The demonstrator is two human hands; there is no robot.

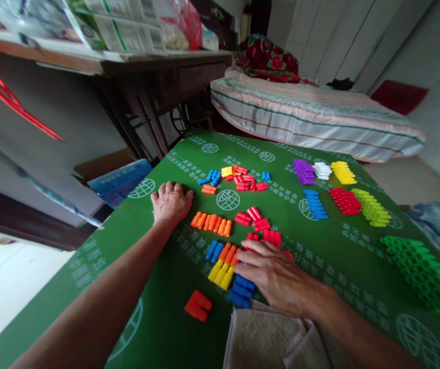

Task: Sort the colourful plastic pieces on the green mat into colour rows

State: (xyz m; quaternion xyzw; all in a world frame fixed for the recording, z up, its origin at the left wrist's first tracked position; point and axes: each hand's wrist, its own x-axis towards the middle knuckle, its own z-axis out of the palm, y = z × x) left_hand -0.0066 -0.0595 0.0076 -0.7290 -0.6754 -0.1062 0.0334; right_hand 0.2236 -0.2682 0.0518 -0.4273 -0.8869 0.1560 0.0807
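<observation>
My left hand (171, 204) lies palm down on the green tabletop near its left edge, fingers out and holding nothing. Close to it is a row of orange plastic tube-like pieces (211, 224). My right hand (268, 266) reaches over the nearer group, its fingers apart over the pieces and partly hiding them. By its fingertips are orange pieces (229, 253), with yellow pieces (221, 274) just below. Blue pieces (242, 291) sit under the hand's near side. Red pieces (272, 238) show beyond its fingers. A separate orange-red cluster (198, 305) lies nearer me.
A mixed pile of red pieces (245, 178) lies farther back. Sorted purple (303, 171), white (321, 170), yellow (343, 172) and lime (371, 207) groups stand at the right, before a large green block (423, 271). A folded cloth (273, 338) is nearest me. Behind stands a bed (312, 110).
</observation>
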